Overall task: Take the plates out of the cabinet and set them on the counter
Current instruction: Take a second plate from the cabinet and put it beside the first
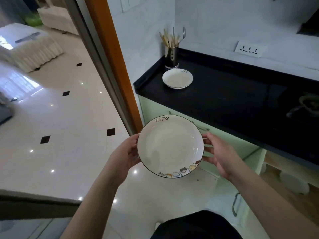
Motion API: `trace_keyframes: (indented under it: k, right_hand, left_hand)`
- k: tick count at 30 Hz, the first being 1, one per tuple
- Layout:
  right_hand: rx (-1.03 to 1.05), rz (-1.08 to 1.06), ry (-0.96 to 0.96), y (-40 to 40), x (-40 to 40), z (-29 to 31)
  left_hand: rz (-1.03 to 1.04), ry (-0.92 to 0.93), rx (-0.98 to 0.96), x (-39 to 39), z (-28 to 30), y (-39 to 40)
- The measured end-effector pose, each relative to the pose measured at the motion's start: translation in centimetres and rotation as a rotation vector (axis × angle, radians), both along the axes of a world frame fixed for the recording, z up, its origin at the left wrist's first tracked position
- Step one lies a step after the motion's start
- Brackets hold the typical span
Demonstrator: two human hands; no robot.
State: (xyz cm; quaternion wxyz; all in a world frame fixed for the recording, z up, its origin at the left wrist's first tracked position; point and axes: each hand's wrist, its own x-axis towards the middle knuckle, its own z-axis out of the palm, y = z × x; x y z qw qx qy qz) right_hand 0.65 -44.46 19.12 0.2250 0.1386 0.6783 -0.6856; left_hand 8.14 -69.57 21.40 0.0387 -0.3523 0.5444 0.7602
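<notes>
Both hands are holding a white plate (170,146) by its sides, left hand (126,153) and right hand (218,155), in the air below the counter's (224,94) front edge. Another plate (177,78) is sitting near the counter's left end.

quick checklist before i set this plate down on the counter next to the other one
1. Grip: left hand and right hand each hold an opposite rim of the held plate: ok.
2. Plate level: it looks roughly flat and empty: ok.
3. Landing spot: the black counter is bare to the right of the plate already there: ok.
4. Obstacles: the utensil holder stands behind that plate, so keep to open counter: ok.
5. Plate underside clean and dry: cannot tell.
6. Cabinet door open by your right side, watch it while stepping in: not ok.
</notes>
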Motion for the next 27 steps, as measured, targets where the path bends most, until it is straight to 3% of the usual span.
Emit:
trace_keyframes:
  k: [10,15,20,27]
  right_hand:
    - [0.016,-0.187,-0.004,2.7,-7.6,-1.0]
    - [0.002,-0.281,-0.013,5.1,-13.1,-1.4]
    - [-0.030,-0.304,-0.047,7.2,-18.5,-1.7]
    - [-0.013,-0.413,-0.125,8.4,-23.9,-3.8]
  left_hand:
    - [-0.155,-0.069,-0.032,-14.3,-4.9,0.3]
    - [-0.105,-0.112,-0.003,-23.1,-5.9,2.7]
    - [-0.343,0.108,0.029,-27.6,-5.5,4.6]
    - [-0.452,0.145,0.056,-34.3,-6.9,6.6]
